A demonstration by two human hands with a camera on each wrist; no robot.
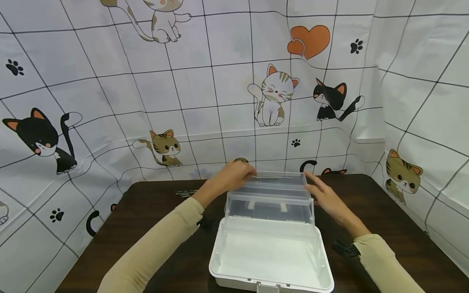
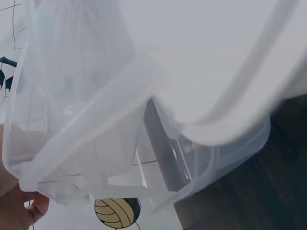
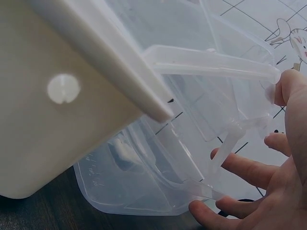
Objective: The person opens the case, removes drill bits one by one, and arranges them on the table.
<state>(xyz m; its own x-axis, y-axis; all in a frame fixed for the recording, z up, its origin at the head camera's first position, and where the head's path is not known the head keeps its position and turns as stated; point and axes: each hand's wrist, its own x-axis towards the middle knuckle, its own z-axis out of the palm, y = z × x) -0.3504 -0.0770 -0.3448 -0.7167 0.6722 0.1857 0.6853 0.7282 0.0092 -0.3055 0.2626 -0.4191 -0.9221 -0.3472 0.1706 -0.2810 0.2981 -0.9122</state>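
Note:
A white plastic storage box [image 1: 271,248] with a white interior sits on the table, its clear hinged trays [image 1: 271,209] raised and folded back behind it. My left hand [image 1: 230,177] holds the far left corner of the upper clear tray [image 1: 278,181], fingers curled at its edge. In the left wrist view, part of that hand [image 2: 19,211] shows beside the tray's corner. My right hand [image 1: 331,203] is at the right end of the tray. In the right wrist view, its thumb touches the tray's end while the other fingers [image 3: 249,170] stretch out loosely below.
Several thin grey rods [image 1: 185,193] lie on the dark wooden table [image 1: 165,228], left of the box. A latch [image 1: 267,287] is on the box's front. Behind the table hangs a white sheet [image 1: 220,89] with grid lines and cartoon cats.

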